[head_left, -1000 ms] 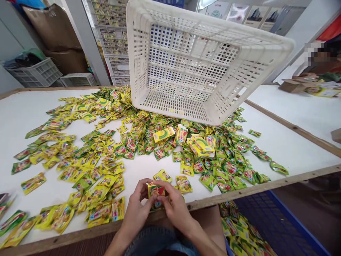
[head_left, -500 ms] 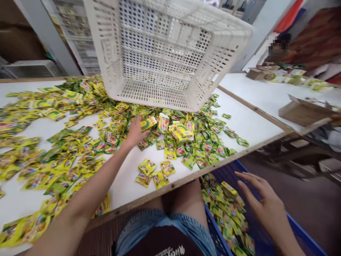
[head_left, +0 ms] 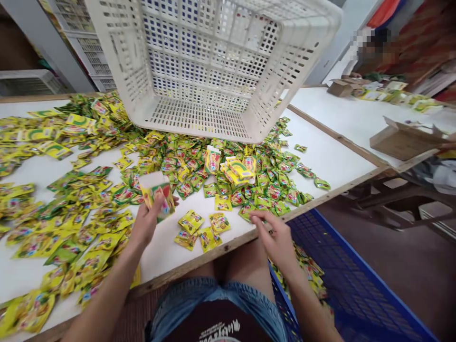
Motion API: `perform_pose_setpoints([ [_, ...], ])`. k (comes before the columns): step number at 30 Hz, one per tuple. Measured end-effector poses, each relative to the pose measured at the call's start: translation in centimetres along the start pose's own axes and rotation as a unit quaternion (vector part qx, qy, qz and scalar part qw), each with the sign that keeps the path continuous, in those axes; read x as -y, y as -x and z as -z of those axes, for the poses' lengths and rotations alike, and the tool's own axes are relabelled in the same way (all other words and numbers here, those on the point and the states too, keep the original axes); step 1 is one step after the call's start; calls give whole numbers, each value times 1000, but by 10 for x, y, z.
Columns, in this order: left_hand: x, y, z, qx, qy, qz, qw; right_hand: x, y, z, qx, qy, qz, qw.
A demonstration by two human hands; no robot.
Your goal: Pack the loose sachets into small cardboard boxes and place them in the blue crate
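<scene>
Head view: the left hand (head_left: 147,223) grips a small box (head_left: 162,197), left of centre, its white end seemingly unclosed. The right hand (head_left: 278,240) is apart, curled; whether it holds anything cannot be told. Loose packets (head_left: 274,192) cover much of the table (head_left: 156,256); more packs lie in the blue crate (head_left: 359,280), lower right. Box print is unreadable; the dark shirt (head_left: 190,327) shows unclear white script.

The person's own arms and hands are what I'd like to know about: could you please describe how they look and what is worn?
The left hand and right hand wear no gloves, and the visible forearms show no sleeves, cables or markings. The dark top has white lettering, above blue denim shorts.
</scene>
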State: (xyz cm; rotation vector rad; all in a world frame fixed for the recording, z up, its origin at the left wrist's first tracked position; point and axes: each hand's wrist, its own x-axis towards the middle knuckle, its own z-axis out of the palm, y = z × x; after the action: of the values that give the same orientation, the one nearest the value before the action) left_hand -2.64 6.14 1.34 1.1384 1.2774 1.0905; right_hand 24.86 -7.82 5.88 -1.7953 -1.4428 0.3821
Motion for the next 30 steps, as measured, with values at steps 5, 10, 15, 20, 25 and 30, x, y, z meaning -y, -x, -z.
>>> perform_pose_setpoints([
  [5,17,45,26,43,38,82,995,12,-21,-54,146,35,97,984],
  [10,15,57,31,73,58,132,987,18,-53,-85,174,116,131,969],
  [15,16,62,16,75,89,126,985,40,-92,-141,162,203,97,961],
  [20,19,67,16,63,101,129,984,50,-119,-183,201,216,126,947],
  [25,20,69,21,86,115,146,979,43,-131,-181,241,217,136,936],
  [30,11,65,12,175,118,189,959,35,-121,-159,249,194,101,943],
])
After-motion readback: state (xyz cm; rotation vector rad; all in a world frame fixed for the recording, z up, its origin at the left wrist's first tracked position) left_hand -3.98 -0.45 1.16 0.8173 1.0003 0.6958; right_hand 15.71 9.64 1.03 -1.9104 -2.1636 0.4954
